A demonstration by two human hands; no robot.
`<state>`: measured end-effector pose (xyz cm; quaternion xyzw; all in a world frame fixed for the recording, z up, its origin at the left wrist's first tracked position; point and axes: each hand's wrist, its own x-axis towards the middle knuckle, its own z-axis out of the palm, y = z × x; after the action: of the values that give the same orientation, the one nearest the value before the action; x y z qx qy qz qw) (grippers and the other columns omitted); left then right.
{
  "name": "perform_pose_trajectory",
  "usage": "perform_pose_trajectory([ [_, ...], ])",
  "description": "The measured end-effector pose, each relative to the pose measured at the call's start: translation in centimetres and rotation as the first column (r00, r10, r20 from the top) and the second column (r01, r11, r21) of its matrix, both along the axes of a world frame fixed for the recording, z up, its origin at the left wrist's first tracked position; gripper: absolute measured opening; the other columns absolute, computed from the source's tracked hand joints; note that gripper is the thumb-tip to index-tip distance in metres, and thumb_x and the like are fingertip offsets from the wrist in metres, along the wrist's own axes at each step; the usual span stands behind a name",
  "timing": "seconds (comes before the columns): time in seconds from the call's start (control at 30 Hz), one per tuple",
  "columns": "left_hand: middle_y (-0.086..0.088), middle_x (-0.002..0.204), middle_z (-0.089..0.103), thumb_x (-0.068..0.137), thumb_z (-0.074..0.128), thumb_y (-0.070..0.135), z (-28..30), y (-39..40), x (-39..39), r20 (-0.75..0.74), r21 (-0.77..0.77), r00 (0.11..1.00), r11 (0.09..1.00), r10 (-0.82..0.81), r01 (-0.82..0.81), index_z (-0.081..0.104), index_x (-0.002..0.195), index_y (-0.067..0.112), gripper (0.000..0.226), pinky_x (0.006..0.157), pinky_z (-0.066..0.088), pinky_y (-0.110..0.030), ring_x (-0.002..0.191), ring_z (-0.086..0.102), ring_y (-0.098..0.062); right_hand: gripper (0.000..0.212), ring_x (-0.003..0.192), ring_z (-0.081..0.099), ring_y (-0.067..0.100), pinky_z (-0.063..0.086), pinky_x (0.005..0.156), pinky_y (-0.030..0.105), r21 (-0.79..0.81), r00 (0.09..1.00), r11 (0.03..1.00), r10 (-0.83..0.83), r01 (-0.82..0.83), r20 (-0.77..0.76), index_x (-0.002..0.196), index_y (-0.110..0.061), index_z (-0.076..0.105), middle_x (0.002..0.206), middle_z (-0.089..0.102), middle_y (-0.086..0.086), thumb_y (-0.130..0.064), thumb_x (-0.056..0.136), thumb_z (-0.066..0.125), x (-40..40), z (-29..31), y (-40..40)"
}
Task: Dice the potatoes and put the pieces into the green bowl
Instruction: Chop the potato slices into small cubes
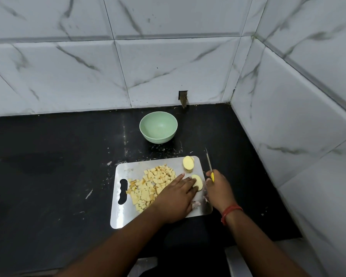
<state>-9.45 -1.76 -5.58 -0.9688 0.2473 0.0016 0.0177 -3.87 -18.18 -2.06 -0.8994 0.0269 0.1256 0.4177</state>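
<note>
- Currently, the black surface point(48, 166) sits in a corner of white marble-pattern wall tiles point(168, 66) and carries every item below.
- Steel cutting board point(128, 216): lies flat on the surface, its handle slot toward the left.
- Green bowl point(158, 127): stands upright on the surface beyond the board, apart from it, with nothing visible inside.
- Diced potato pieces point(150, 186): heaped on the left and middle of the board.
- Left hand point(174, 200): rests on the board with fingers point(180, 177) extended, pressing down on a potato half point(197, 182) near the board's right edge.
- Right hand point(218, 188): fingers curled around the yellow handle of a knife point(209, 166); the blade points away from the person, just off the board's right edge.
- Second potato half point(188, 162): lies at the board's far right corner, apart from both hands.
</note>
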Motion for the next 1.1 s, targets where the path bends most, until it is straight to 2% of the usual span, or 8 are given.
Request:
perform_pose_trajectory([
  [0.07,-0.016,0.159,0.038,0.103,0.015,0.056,0.3,0.1,0.3,-0.001,0.007,1.000,1.000,0.019,-0.019,0.045,0.151,0.011,0.073,0.123,-0.001,-0.039,0.148,0.034,-0.029,0.019,0.095,0.059,0.022,0.049,0.082,0.032,-0.073,0.998,0.996,0.039,-0.043,-0.054,0.117,-0.017,0.053,0.110,0.059,0.006,-0.018,0.101,0.042,0.1,0.5,-0.2],
  [0.13,-0.015,0.165,0.024,0.101,0.010,0.057,0.6,0.0,0.4,-0.033,0.032,0.998,0.998,0.048,-0.047,0.034,0.157,0.011,0.077,0.121,-0.009,-0.035,0.153,0.023,-0.028,0.017,0.090,0.062,0.027,0.051,0.076,0.037,-0.146,0.986,0.984,0.079,-0.101,-0.144,0.115,-0.015,0.046,0.104,0.061,0.011,-0.023,0.102,0.039,0.0,1.1,-0.4],
  [0.2,-0.015,0.168,0.014,0.099,0.008,0.058,0.7,-0.1,0.4,-0.078,0.055,0.995,0.997,0.066,-0.062,0.025,0.160,0.011,0.079,0.120,-0.013,-0.033,0.155,0.015,-0.026,0.018,0.094,0.062,0.031,0.049,0.073,0.035,-0.237,0.971,0.957,0.117,-0.167,-0.210,0.114,-0.011,0.040,0.106,0.059,0.016,-0.025,0.102,0.039,-0.4,1.6,-0.2],
  [0.3,-0.015,0.167,0.018,0.099,0.007,0.059,0.6,-0.1,0.6,-0.078,0.048,0.995,0.997,0.069,-0.065,0.028,0.159,0.010,0.080,0.120,-0.013,-0.034,0.155,0.016,-0.027,0.023,0.100,0.061,0.032,0.044,0.073,0.031,-0.319,0.955,0.915,0.175,-0.248,-0.239,0.117,-0.008,0.042,0.114,0.060,0.019,-0.026,0.103,0.039,-0.9,1.6,0.0],
  [0.4,-0.014,0.167,0.020,0.099,0.005,0.058,0.7,0.0,0.7,-0.085,0.049,0.995,0.997,0.055,-0.051,0.029,0.159,0.011,0.080,0.120,-0.013,-0.035,0.156,0.012,-0.026,0.027,0.102,0.063,0.031,0.047,0.074,0.033,-0.373,0.937,0.876,0.206,-0.306,-0.283,0.122,-0.007,0.044,0.118,0.059,0.018,-0.026,0.103,0.038,-1.2,1.8,0.4],
  [0.6,-0.011,0.168,0.020,0.107,0.022,0.052,1.1,-0.1,0.8,-0.135,-0.009,0.989,0.998,0.057,-0.059,0.028,0.159,0.014,0.066,0.120,-0.012,-0.032,0.155,0.013,-0.024,0.028,0.106,0.061,0.029,0.043,0.075,0.030,-0.423,0.932,0.848,0.203,-0.320,-0.300,0.125,-0.006,0.044,0.121,0.059,0.017,-0.019,0.102,0.041,-1.3,1.7,1.1],
  [0.9,-0.013,0.167,0.019,0.091,-0.002,0.057,0.4,-0.1,1.0,-0.126,-0.058,0.990,0.995,0.069,-0.077,0.029,0.159,0.014,0.087,0.124,-0.005,-0.034,0.155,0.015,-0.026,0.040,0.117,0.057,0.027,0.046,0.093,0.031,-0.454,0.884,0.795,0.210,-0.403,-0.417,0.133,-0.005,0.042,0.132,0.055,0.016,-0.015,0.096,0.054,-0.7,1.5,2.0],
  [1.1,-0.012,0.168,0.018,0.098,0.007,0.058,-0.3,-0.4,1.1,-0.123,-0.052,0.987,0.992,0.106,-0.113,0.028,0.159,0.015,0.078,0.125,-0.002,-0.035,0.155,0.015,-0.027,0.042,0.115,0.058,0.029,0.047,0.094,0.034,-0.468,0.873,0.782,0.192,-0.412,-0.448,0.135,-0.003,0.039,0.130,0.055,0.017,-0.012,0.096,0.051,-2.0,0.9,1.1],
])
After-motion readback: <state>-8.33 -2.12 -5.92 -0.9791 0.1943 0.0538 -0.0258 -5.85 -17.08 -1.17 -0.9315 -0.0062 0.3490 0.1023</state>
